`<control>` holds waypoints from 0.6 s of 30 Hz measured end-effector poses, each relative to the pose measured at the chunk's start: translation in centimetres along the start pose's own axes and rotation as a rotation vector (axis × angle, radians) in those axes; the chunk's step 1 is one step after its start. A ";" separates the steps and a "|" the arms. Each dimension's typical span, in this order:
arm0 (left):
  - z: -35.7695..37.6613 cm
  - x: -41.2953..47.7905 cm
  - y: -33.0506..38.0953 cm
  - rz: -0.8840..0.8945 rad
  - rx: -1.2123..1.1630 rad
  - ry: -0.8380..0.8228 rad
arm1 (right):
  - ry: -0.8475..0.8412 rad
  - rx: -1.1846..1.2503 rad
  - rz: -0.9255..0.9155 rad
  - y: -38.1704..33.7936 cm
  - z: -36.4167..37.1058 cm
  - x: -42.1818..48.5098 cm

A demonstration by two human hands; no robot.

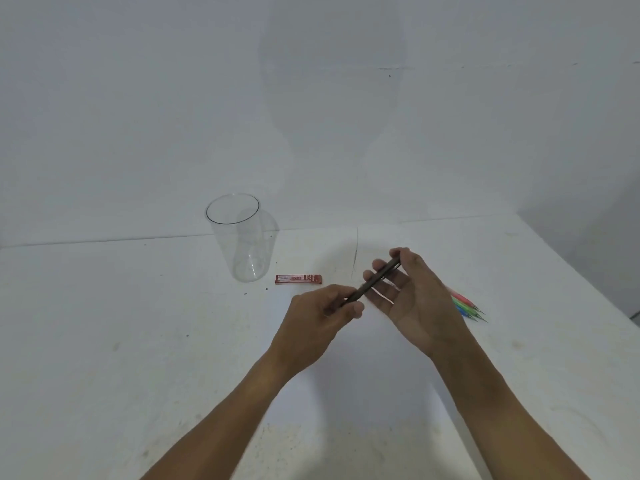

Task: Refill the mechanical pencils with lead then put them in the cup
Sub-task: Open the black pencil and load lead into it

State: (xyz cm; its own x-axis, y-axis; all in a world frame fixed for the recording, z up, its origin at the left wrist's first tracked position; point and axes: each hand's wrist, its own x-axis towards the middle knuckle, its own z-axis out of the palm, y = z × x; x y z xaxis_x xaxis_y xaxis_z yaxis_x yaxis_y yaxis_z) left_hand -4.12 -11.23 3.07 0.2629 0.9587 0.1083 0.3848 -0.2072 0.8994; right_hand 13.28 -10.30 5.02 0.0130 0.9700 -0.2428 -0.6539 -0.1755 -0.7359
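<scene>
My only view is head-worn, facing forward and down, close above the left hand (313,318), right hand (414,301) and table (138,341).

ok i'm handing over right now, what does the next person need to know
Left hand grips the near end of the dark pencil; right hand pinches its far end.
Red lead case lies on the table beside the clear cup, which is empty.
Coloured pencils lie beyond the right hand.
Done: no pencil in the cup. Left: refill each one, then cup them.
</scene>
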 end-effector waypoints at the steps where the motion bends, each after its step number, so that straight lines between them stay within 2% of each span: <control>1: 0.2 0.0 0.1 -0.004 0.002 0.009 | -0.012 0.042 0.023 0.1 0.1 0.0; 7: 1.2 -0.2 0.5 -0.053 -0.043 0.110 | -0.035 0.165 0.023 0.5 1.0 0.5; 11: 1.2 -0.5 1.1 -0.105 -0.127 0.008 | 0.003 0.302 -0.003 0.3 1.4 1.0; 14: 0.9 -0.7 0.8 -0.312 -0.424 -0.092 | 0.040 0.480 0.001 -0.3 0.9 1.3; 16: 0.7 -0.9 0.6 -0.478 -0.684 -0.112 | 0.040 0.523 -0.009 -0.7 0.3 1.5; 18: 0.6 -1.1 0.4 -0.580 -0.813 -0.118 | 0.031 0.532 -0.019 -0.7 0.0 1.6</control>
State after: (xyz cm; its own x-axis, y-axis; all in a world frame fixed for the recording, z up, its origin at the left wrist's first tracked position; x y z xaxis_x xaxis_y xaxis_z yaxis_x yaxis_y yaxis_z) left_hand -3.73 -12.45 3.04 0.3292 0.8350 -0.4409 -0.2278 0.5233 0.8211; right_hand 13.79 -8.65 5.10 0.0458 0.9652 -0.2575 -0.9466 -0.0405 -0.3200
